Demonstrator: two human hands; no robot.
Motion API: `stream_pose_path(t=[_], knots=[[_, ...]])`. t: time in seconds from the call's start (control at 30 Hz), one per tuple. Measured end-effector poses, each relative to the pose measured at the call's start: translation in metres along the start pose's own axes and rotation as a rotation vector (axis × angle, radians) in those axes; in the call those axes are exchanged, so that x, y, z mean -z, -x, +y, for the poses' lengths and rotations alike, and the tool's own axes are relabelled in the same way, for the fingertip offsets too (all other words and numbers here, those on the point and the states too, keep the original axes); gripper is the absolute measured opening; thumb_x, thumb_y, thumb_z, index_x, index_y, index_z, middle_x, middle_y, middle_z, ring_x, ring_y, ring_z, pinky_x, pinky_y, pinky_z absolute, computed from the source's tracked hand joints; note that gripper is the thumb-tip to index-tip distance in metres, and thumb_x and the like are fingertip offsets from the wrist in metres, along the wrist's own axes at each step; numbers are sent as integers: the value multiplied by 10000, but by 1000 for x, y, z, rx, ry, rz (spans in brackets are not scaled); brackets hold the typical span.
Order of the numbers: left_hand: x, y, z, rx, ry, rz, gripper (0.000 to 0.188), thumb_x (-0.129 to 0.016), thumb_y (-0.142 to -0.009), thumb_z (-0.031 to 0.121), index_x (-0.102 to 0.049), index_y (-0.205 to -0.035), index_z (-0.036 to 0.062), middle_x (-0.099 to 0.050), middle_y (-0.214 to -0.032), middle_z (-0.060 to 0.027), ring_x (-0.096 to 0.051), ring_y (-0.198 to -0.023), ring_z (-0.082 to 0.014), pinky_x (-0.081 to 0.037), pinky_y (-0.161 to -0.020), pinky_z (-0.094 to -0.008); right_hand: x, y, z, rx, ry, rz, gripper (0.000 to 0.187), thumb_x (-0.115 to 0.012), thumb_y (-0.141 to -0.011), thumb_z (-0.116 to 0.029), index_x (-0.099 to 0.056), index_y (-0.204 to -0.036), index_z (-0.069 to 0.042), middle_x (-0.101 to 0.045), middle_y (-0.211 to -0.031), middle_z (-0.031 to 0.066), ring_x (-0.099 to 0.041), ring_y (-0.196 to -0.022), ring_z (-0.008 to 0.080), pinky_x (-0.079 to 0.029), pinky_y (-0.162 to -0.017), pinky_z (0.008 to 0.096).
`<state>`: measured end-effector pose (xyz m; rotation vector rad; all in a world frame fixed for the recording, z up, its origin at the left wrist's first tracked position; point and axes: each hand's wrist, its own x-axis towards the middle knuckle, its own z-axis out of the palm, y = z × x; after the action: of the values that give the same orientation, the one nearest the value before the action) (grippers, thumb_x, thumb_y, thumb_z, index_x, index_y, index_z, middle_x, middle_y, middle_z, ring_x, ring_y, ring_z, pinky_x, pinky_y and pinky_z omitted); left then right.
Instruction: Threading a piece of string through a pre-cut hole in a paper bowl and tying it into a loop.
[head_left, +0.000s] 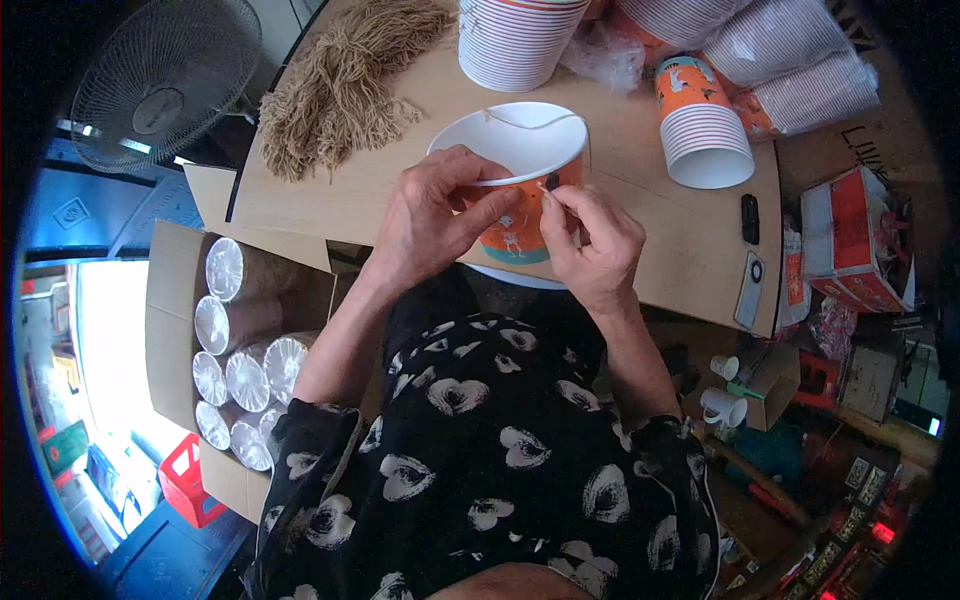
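Observation:
A large paper bucket (516, 232), white inside and orange with a skeleton print outside, is tilted at the table's near edge. My left hand (430, 208) is closed on its near-left rim, thumb outside and fingers reaching over the edge. A thin beige cord (540, 126) loops across the inside of the far rim. Just below the rim on the right, my right hand (598, 245) pinches a small light bit that looks like the cord's end. A dark spot shows beside those fingertips. Part of the bucket's front is hidden behind my hands.
Beige cords (345, 85) lie heaped at the far left. Nested buckets (520, 45) stand at the back, and another stack (706, 130) lies right. Plastic-wrapped stacks (815, 95) fill the back right. An open carton (175, 320) and a fan (160, 105) are left.

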<state>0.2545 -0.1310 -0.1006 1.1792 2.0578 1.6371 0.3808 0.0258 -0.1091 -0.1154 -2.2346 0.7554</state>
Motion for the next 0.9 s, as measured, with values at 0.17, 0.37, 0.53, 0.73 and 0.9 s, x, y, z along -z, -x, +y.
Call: stream_pose_path(t=[0.17, 0.37, 0.53, 0.73, 0.9], knots=[[-3, 4, 1, -28, -56, 35, 148, -772, -831, 96, -736, -953, 20, -644, -787, -94, -609, -717, -202, -506, -631, -325, -3, 6, 4, -12, -12, 9, 100, -730, -818, -31, -651, -879, -38, -650, -743, 99, -658, -643, 266, -517, -554, 358], [-12, 8, 4, -118, -198, 48, 112, -763, -838, 133, -756, -913, 50, -639, -784, -95, -561, -767, -268, -465, -688, -378, -5, 11, 7, 51, 57, -7, 124, -740, -795, -26, -649, -878, -43, -632, -729, 85, -643, -632, 277, -508, -550, 371], [-15, 15, -3, -115, -290, 18, 125, -749, -857, 183, -779, -898, 69, -619, -760, -95, -541, -757, -266, -454, -698, -380, -6, 21, 13, 145, 132, -79, 154, -737, -773, 1, -651, -892, -45, -626, -729, 86, -635, -631, 278, -500, -557, 380], [-18, 14, -9, -86, -271, -46, 133, -750, -858, 204, -800, -937, 109, -607, -754, -87, -526, -773, -250, -435, -719, -376, -11, 28, 12, 155, 120, -109, 178, -753, -772, -3, -643, -907, -38, -631, -738, 91, -639, -649, 290, -501, -570, 390], [-17, 11, -19, 2, -213, -103, 140, -788, -810, 194, -808, -938, 141, -641, -802, -64, -540, -802, -232, -444, -749, -368, -12, 33, 17, 145, 105, -128, 164, -760, -776, -17, -646, -892, -40, -639, -748, 88, -650, -672, 295, -508, -590, 388]])
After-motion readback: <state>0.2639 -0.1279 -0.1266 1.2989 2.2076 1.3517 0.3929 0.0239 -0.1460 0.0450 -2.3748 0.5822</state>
